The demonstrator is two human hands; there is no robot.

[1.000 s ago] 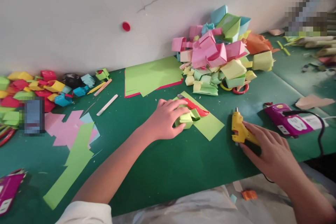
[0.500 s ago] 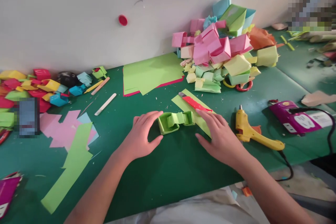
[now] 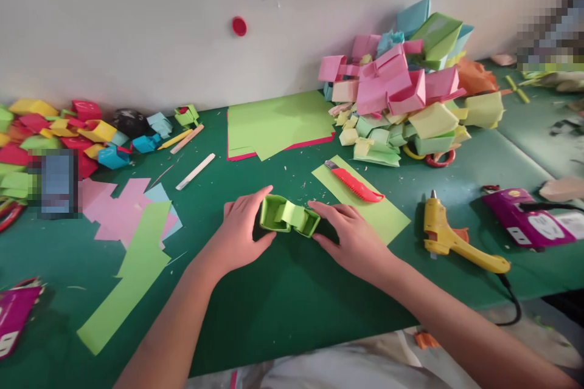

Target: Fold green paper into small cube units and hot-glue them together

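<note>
Two small green paper boxes joined by a paper strip form one green paper piece (image 3: 292, 215) on the green table. My left hand (image 3: 241, 228) has its thumb and fingers around the larger box at the left end. At the other end, my right hand (image 3: 344, 231) grips the smaller box between thumb and fingertips. Behind my right hand, a red cutter (image 3: 356, 183) rests on a light green paper sheet (image 3: 392, 219). A yellow glue gun (image 3: 456, 240) lies to the right.
Folded pink and yellow paper pieces (image 3: 383, 82) pile up at the back right. Green sheets (image 3: 278, 124) lie against the wall, colourful paper boxes (image 3: 86, 134) at the left, and paper cut-outs (image 3: 137, 255) nearer me. A purple box (image 3: 524, 216) sits far right.
Both hands have closed in on the green paper piece, which has turned slightly, its right end now lower. The right hand has moved off the cutter's end. The whole view has shifted.
</note>
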